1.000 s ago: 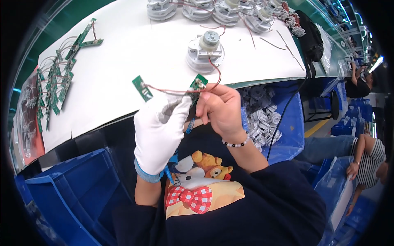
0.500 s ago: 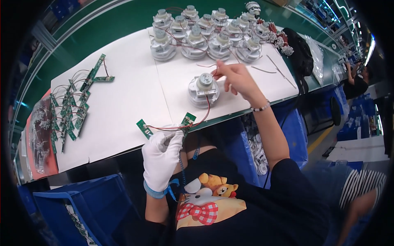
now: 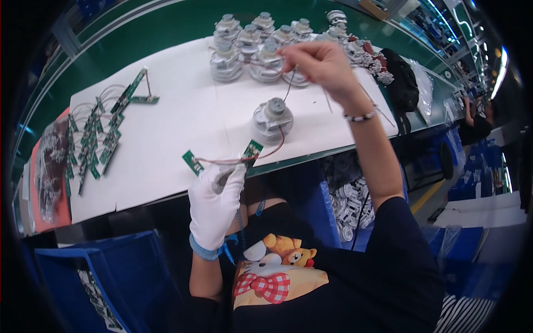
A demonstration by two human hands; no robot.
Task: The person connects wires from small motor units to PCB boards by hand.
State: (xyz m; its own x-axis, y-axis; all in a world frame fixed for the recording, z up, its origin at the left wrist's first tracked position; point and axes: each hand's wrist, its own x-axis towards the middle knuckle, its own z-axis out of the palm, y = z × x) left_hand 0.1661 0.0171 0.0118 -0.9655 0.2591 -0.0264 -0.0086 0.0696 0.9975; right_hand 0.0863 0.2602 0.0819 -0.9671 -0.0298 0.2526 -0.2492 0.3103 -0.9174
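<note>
My left hand (image 3: 214,208), in a white glove with a blue wrist strap, is closed near the table's front edge on a green circuit board (image 3: 254,150). A second green board (image 3: 192,162) sticks out beside that hand, joined by red and dark wires (image 3: 225,161). The wires run on to a white motor unit (image 3: 272,123) with a grey round top, standing upright on the table. My bare right hand (image 3: 325,69) is raised beyond the unit, its fingers pinching a thin wire (image 3: 289,87) that stretches up from the unit's top.
Several similar motor units (image 3: 225,64) stand at the back, partly hidden by my right hand. Wired circuit boards (image 3: 91,147) lie at the left. Wire bundles (image 3: 378,67) and a black bag (image 3: 396,83) are at the right. Blue bins (image 3: 105,252) stand below the table.
My right hand has moved up and away from the motor unit, drawing the thin wire taut. The left hand stays closed on the board in nearly the same place.
</note>
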